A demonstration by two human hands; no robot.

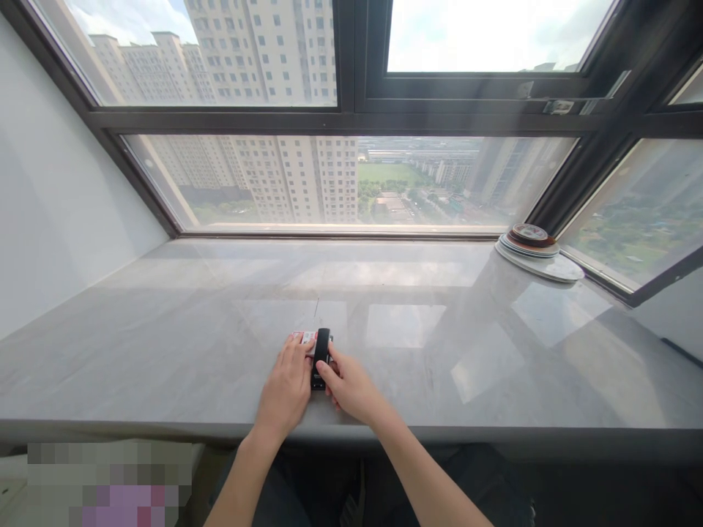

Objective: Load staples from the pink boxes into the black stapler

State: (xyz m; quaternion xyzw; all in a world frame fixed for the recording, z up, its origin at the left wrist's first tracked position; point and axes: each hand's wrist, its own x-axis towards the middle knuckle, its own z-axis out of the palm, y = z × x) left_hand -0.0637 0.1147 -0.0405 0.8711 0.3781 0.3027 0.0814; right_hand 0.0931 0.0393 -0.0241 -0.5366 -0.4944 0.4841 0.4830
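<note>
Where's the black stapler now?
Head view: the black stapler lies centre, near the front edge of the marble sill, between the left hand and right hand, with a red-and-white box at its left.

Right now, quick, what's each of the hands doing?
Left hand: open, fingers resting on the small box.
Right hand: closed on the black tool.

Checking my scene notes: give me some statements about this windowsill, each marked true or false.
The left hand and right hand both rest at the black object on the stone sill. True.
The black object is held up against the glass. False: it lies on the sill.
A round stack sits at the sill's far right corner. True.
A small box lies beside that stack. False: the small box lies at the left hand's fingertips.
</note>
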